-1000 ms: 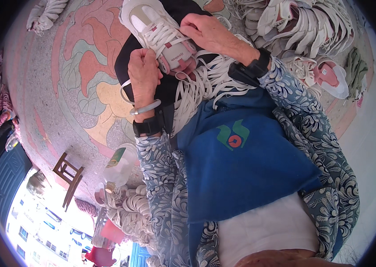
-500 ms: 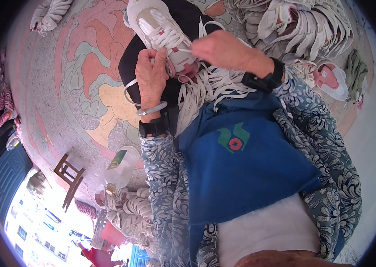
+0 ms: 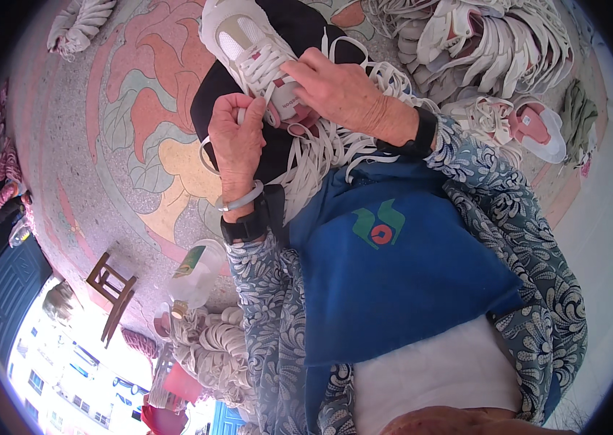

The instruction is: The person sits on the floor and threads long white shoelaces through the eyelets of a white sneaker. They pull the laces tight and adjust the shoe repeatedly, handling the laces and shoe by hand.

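- Wooden stool [image 3: 109,288]: standing at seven o'clock on the patterned floor.
- Left hand [image 3: 236,140]: fingers curling shut, pinching a white shoelace [image 3: 243,112].
- White sneaker [image 3: 248,48]: lying at twelve o'clock on the lap.
- Right hand [image 3: 339,88]: fingers pressing together on the sneaker's tongue.
- Sneaker pile [image 3: 495,43]: sitting at one o'clock.

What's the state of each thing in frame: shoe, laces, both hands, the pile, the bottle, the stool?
Shoe: on the lap, partly laced.
Loose laces: spread in a bundle over the lap.
Left hand: closed on a lace end.
Right hand: fingers on the shoe's tongue area, pinching.
Shoe pile: heaped on the floor.
Plastic bottle: lying on its side.
Wooden stool: standing, nothing on it.
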`<state>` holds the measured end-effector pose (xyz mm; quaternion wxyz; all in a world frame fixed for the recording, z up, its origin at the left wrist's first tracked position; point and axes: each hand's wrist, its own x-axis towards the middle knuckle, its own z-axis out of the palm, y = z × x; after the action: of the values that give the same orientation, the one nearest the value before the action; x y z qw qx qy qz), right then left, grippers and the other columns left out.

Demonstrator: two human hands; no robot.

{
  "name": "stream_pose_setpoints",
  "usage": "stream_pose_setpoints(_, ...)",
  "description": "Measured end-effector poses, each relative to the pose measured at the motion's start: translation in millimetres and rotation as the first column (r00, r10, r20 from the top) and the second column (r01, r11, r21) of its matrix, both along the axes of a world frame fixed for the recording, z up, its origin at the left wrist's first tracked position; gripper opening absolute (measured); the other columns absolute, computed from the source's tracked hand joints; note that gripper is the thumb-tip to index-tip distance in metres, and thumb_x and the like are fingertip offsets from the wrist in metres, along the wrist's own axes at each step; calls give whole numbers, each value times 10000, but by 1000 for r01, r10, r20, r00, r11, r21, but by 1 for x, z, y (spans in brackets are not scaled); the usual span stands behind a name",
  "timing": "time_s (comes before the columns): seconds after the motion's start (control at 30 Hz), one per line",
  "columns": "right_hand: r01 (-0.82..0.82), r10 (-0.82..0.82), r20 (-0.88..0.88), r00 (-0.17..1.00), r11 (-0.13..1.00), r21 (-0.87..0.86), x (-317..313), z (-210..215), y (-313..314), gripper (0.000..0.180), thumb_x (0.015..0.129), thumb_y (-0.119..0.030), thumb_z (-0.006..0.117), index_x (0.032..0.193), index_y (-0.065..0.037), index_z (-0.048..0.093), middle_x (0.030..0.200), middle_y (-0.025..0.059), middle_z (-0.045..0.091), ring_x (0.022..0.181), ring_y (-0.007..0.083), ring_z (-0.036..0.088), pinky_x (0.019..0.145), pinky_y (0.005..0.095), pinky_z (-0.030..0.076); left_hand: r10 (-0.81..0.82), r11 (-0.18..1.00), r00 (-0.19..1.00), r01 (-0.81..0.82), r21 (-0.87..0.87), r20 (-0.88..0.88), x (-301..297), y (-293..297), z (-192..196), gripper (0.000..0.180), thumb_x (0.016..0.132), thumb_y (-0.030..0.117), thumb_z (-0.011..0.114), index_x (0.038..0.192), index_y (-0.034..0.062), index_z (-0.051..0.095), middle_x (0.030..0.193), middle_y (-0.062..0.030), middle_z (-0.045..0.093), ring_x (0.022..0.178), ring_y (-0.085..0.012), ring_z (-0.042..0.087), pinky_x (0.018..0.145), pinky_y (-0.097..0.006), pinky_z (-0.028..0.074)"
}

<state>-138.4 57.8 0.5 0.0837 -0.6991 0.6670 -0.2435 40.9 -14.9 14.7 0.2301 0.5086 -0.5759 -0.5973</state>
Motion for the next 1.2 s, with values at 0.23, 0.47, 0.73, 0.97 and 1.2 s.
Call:
stream_pose_setpoints(0.23, 32, -28, 89, 996, 998, -46, 3, -18, -12, 351, 799, -71, 599, 1142, -106, 537, 968, 84, 511, 700, 289, 634, 580, 366, 553, -13, 998, 999, 11, -58, -30, 23, -15, 18, 145, 866, 110, 682, 918, 43, 565, 663, 17, 545, 476, -19, 433, 392, -172, 327)
stream_pose_setpoints(0.47, 55, -63, 299, 952, 998, 35, -21, -18, -12, 259, 857, -178, 596, 1097, -83, 568, 935, 104, 539, 819, 305, 612, 728, 394, 514, 233, 946, 972, -235, -223, -34, 41, 4, 11, 225, 950, 195, 581, 1108, 36, 557, 800, -57, 666, 422, -17, 405, 354, -171, 303)
stream_pose_setpoints(0.73, -129, 133, -47, 990, 987, 91, -55, -9, -8, 201, 891, -232, 585, 999, -70, 630, 862, 94, 562, 822, 301, 594, 712, 404, 490, 127, 989, 990, -122, -77, 61, 31, 34, 16, 175, 952, 180, 582, 1038, 31, 611, 863, -58, 690, 423, -11, 411, 352, -168, 316)
stream_pose_setpoints(0.97, 79, -78, 50, 996, 997, -20, -108, 20, -8, 229, 905, -210, 586, 852, 13, 587, 750, 166, 574, 739, 358, 562, 664, 422, 454, -39, 932, 938, 159, -326, 345, 23, 41, -10, 193, 937, 209, 588, 948, 23, 641, 781, -51, 652, 638, -155, 585, 596, -315, 464)
stream_pose_setpoints(1.2, -181, -116, 851, 512, 954, 239, -92, 78, 6, 159, 956, -146, 536, 1003, -27, 630, 817, 92, 617, 687, 196, 558, 659, 332, 472, 566, 691, 817, -542, -477, -109, 92, -16, 24, 120, 957, 170, 527, 949, 52, 545, 768, -29, 560, 490, -52, 423, 381, -194, 304)
